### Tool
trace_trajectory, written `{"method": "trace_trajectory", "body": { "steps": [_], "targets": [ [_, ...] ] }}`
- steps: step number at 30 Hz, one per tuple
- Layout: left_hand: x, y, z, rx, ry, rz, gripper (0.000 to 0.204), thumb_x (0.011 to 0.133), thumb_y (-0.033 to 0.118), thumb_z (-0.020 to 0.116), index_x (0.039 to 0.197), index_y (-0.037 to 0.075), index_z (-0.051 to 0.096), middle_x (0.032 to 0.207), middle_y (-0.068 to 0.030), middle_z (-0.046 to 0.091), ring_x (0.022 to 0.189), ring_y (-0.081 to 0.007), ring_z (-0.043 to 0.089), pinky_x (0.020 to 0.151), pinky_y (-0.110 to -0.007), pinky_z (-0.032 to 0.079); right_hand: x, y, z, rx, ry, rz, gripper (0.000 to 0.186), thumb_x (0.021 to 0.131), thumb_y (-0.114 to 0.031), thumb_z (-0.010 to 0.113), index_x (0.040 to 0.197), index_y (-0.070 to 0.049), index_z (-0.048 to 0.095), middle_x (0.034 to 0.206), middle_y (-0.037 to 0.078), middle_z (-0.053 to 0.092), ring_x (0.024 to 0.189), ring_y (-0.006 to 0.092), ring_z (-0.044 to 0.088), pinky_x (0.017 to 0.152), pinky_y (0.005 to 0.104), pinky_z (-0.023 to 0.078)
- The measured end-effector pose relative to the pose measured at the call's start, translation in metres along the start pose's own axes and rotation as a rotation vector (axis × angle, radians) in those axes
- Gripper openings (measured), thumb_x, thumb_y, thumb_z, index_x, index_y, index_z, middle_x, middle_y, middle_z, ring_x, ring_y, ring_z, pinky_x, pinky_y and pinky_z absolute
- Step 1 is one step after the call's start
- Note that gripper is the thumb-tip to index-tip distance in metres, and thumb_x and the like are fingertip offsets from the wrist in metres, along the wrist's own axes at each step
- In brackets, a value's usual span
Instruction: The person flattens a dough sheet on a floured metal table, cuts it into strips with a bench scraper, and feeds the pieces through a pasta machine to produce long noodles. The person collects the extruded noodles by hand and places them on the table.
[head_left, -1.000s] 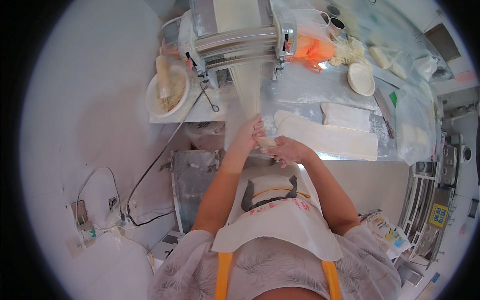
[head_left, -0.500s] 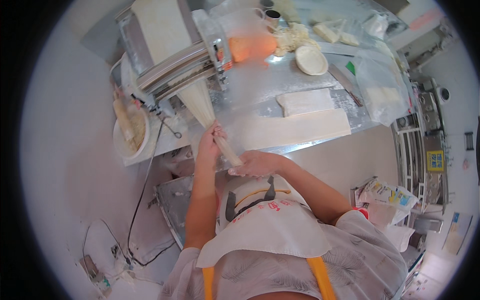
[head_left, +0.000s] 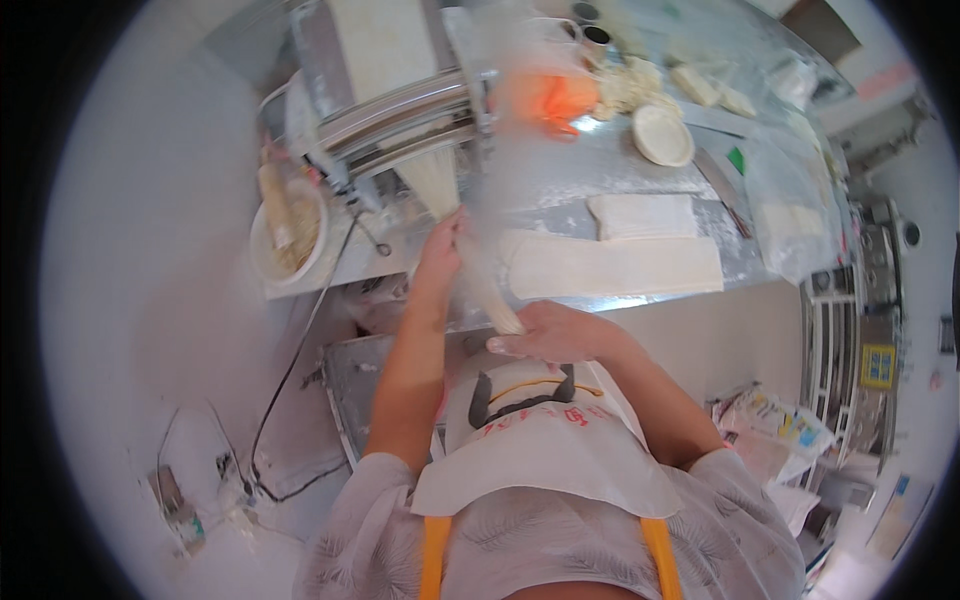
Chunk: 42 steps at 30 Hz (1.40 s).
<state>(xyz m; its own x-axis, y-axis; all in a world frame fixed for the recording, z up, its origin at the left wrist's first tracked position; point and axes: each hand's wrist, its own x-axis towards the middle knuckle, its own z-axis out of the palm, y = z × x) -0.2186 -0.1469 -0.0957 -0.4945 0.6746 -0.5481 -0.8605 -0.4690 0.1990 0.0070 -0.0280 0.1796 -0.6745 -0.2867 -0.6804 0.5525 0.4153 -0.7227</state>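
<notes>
Pale noodles (head_left: 428,185) hang in a long bundle from under the steel rollers of a noodle machine (head_left: 400,112). My left hand (head_left: 440,252) is closed around the bundle a short way below the rollers. Nearer my apron, my right hand (head_left: 562,332) holds the lower end, thumb along it and the other fingers partly hidden. Between both hands the strands run slack and blurred. A wide dough sheet (head_left: 390,45) lies on the machine's upper tray.
On the floured metal table (head_left: 560,180) lie a flat dough sheet (head_left: 620,265), a folded one (head_left: 645,215), a knife (head_left: 722,190) and a clear bag (head_left: 790,235). A pale round bowl (head_left: 663,136) sits farther back. Left, a white basin (head_left: 262,262) holds a rolling pin (head_left: 274,205).
The whole view has shifted, so the machine and table appear farther right and higher. My hands are a little farther apart, with more noodle length between them; both still hold the bundle.
</notes>
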Motion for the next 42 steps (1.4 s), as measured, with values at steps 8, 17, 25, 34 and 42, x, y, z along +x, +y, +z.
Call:
{"method": "trace_trajectory", "body": {
  "steps": [8,17,25,34,42],
  "targets": [
    [0.023,-0.001,-0.015,0.128,-0.077,0.106,0.022,0.103,0.012,0.065,0.086,0.006,0.051,0.069,0.0008,0.048,0.056,-0.0094,0.046,0.056,-0.024,0.048,-0.015,-0.015,0.006,0.021,0.002,0.042,0.058,0.097,-0.057,0.065,0.083,-0.001,0.058,0.068,0.003,0.051,0.058,0.0143,0.057,0.053,0.0308,0.052],
    [0.025,0.012,-0.001,0.089,-0.011,0.125,0.021,0.101,0.010,0.066,0.087,0.006,0.051,0.067,0.0004,0.048,0.056,-0.0102,0.047,0.056,-0.025,0.048,-0.033,-0.030,0.008,0.002,-0.022,-0.014,0.051,0.101,-0.049,0.065,0.092,0.001,0.062,0.071,0.004,0.057,0.058,0.0126,0.058,0.055,0.0308,0.052],
    [0.027,0.023,0.014,0.090,0.018,0.065,0.018,0.102,0.011,0.065,0.091,0.006,0.051,0.069,0.0012,0.049,0.054,-0.0086,0.046,0.054,-0.025,0.046,-0.052,-0.038,0.012,0.022,-0.005,-0.101,0.045,0.103,-0.044,0.064,0.100,0.001,0.066,0.073,0.006,0.059,0.066,0.0142,0.053,0.062,0.0323,0.049],
    [0.049,0.031,-0.009,0.208,-0.038,0.138,0.012,0.099,0.015,0.064,0.098,0.005,0.059,0.073,-0.0026,0.056,0.060,-0.0146,0.055,0.055,-0.029,0.048,-0.067,-0.048,0.006,0.008,-0.032,-0.150,0.035,0.103,-0.035,0.066,0.100,0.000,0.067,0.070,0.007,0.060,0.064,0.0144,0.053,0.061,0.0324,0.048],
    [0.049,0.031,0.009,0.053,0.044,0.075,0.018,0.102,0.011,0.065,0.089,0.005,0.054,0.070,0.0007,0.051,0.055,-0.0081,0.046,0.053,-0.025,0.044,-0.083,-0.053,0.004,0.017,-0.010,-0.167,0.033,0.104,-0.034,0.066,0.103,-0.001,0.070,0.070,0.008,0.061,0.061,0.0154,0.058,0.059,0.0339,0.049]
  ]
}}
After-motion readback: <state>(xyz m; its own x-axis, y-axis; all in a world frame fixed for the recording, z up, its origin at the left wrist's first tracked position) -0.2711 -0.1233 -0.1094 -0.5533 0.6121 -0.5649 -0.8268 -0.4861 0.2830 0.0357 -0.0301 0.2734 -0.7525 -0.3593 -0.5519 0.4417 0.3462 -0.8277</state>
